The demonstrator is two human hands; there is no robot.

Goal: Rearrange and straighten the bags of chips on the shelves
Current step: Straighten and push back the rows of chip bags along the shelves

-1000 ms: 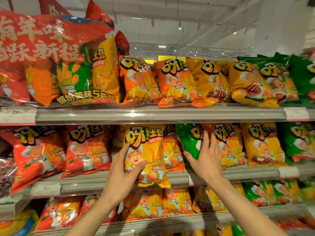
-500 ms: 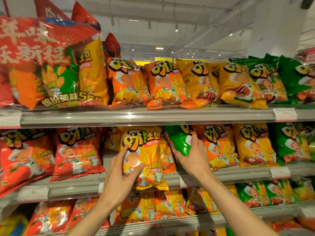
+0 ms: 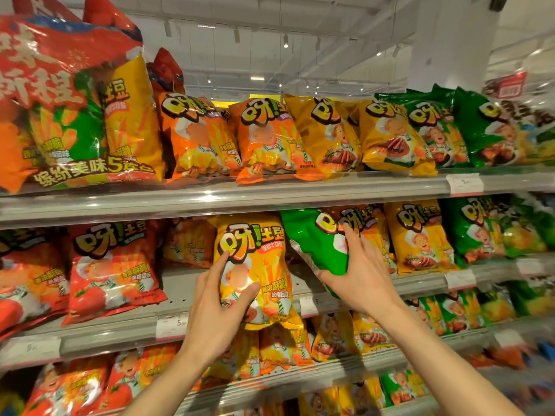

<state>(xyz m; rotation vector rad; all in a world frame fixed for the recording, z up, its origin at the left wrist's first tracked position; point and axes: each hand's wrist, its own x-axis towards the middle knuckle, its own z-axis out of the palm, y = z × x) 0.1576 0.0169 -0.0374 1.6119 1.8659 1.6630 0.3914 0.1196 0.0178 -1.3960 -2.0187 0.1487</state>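
Observation:
My left hand (image 3: 220,307) grips a yellow chip bag (image 3: 258,262) that stands upright at the front edge of the middle shelf (image 3: 120,328), its bottom hanging over the rail. My right hand (image 3: 360,274) holds a green chip bag (image 3: 315,238) from its right side; this bag is tilted and sits in front of an orange bag (image 3: 372,232). Red tomato bags (image 3: 111,271) stand to the left on the same shelf, with a bare gap between them and the yellow bag.
The top shelf (image 3: 270,196) carries a big red multipack (image 3: 69,109), orange bags (image 3: 264,142), yellow bags (image 3: 390,136) and green bags (image 3: 492,130). On the middle shelf right stand yellow bags (image 3: 420,235) and green bags (image 3: 486,229). Lower shelves hold several more bags.
My right hand has closed further on the green bag and drawn it out toward me. My left hand keeps its grip on the yellow bag. The view has shifted slightly right.

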